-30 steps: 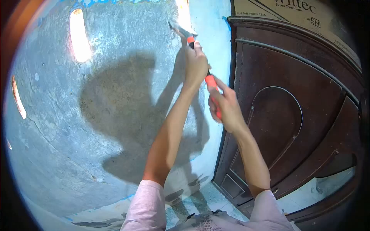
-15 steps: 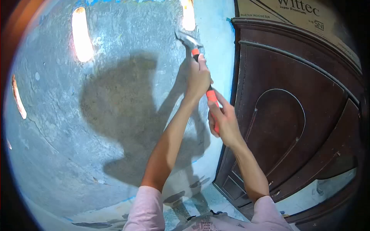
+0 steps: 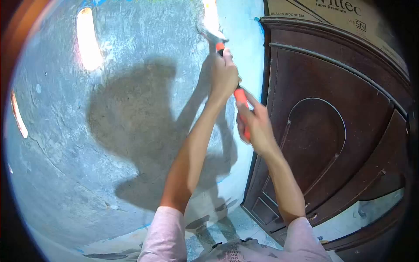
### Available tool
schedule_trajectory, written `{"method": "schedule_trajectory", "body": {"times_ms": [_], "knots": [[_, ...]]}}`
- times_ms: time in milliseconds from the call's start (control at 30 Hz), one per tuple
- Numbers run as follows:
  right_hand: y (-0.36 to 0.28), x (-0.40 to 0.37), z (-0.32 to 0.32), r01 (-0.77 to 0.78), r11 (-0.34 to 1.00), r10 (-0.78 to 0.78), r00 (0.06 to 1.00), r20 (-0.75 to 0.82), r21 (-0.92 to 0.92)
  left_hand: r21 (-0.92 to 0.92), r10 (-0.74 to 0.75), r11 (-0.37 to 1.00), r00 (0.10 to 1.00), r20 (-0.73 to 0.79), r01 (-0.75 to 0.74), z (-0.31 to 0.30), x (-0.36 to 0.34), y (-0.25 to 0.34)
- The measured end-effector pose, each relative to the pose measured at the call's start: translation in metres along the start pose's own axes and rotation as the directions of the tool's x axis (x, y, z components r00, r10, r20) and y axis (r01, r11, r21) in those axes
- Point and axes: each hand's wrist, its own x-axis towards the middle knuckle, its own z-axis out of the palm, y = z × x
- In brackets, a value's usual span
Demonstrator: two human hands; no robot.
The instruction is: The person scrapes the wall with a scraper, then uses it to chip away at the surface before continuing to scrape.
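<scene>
A long-handled scraper point(image 3: 241, 97) with an orange-red and black handle reaches up against the wall point(image 3: 56, 144). Its wide silver metal head is blurred near a bright patch of light. My left hand point(image 3: 224, 78) is closed around the upper handle, just below the head. Lower down, my right hand point(image 3: 256, 124) wraps the handle near its end. The wall around the head is rough grey, with a pale blue-white strip to its right.
A dark brown wooden cabinet point(image 3: 323, 131) stands close on the right, with a cardboard box point(image 3: 314, 15) on top. Bright light patches lie on the wall, and my shadow falls across it. Tiled floor point(image 3: 218, 231) shows below.
The scraper has slid a little way up the wall, its head now reaching the light patch. My right hand has risen with it; my left hand stays nearly in place.
</scene>
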Motion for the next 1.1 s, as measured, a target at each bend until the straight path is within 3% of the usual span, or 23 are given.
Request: {"method": "schedule_trajectory", "body": {"times_ms": [167,267,433,500,667,700,767,800,833,900,967,1033,1100], "knots": [[-0.008,0.000,0.001,-0.030,0.998,0.029,0.999,0.020,0.064,-0.109,-0.058,0.993,0.997,-0.049,0.053,0.004,0.002,0.004],[0.003,-0.016,0.005,-0.056,0.998,0.056,0.998,-0.006,0.021,-0.097,-0.106,0.989,0.994,0.032,0.108,-0.001,-0.017,-0.013],[-0.019,0.005,0.000,-0.024,0.999,0.024,1.000,-0.001,0.045,-0.017,-0.022,1.000,0.999,-0.028,0.022,0.007,0.005,0.009],[-0.026,0.003,-0.004,-0.046,0.998,0.046,0.999,-0.005,0.041,-0.125,-0.103,0.987,0.994,-0.031,0.098,0.010,0.008,0.014],[-0.001,-0.018,-0.005,-0.057,0.998,0.058,0.998,0.005,-0.024,-0.133,-0.186,0.973,0.982,0.029,0.188,0.003,-0.023,-0.005],[-0.003,-0.018,-0.006,-0.072,0.997,0.072,0.997,0.024,-0.002,-0.135,-0.181,0.974,0.983,0.029,0.183,0.003,-0.017,-0.004],[-0.010,-0.005,-0.006,-0.034,0.999,0.033,0.999,-0.008,-0.026,0.059,-0.079,0.995,0.997,-0.014,0.079,0.005,0.003,-0.009],[-0.014,0.002,-0.006,0.003,0.999,-0.005,0.999,-0.039,-0.052,0.081,0.027,0.997,0.991,-0.131,-0.016,0.014,0.018,-0.018],[-0.018,0.007,-0.008,-0.037,0.999,0.037,0.999,0.004,0.008,0.080,0.022,0.997,0.991,-0.131,-0.012,0.015,0.019,-0.018],[-0.022,0.003,-0.006,-0.034,0.999,0.034,0.999,-0.020,0.016,0.080,-0.026,0.996,0.985,-0.168,0.040,0.017,0.023,-0.014],[-0.009,-0.007,-0.006,-0.049,0.999,0.049,0.999,0.009,0.003,0.039,-0.086,0.995,0.991,-0.104,0.090,0.006,-0.001,-0.006],[0.002,-0.016,-0.005,-0.073,0.997,0.073,0.997,0.030,-0.018,0.053,-0.241,0.969,0.971,-0.015,0.241,0.001,-0.015,-0.005],[0.004,-0.010,-0.006,-0.085,0.996,0.085,0.996,0.018,0.021,0.030,-0.257,0.966,0.966,0.014,0.256,0.003,-0.009,-0.004]]}}
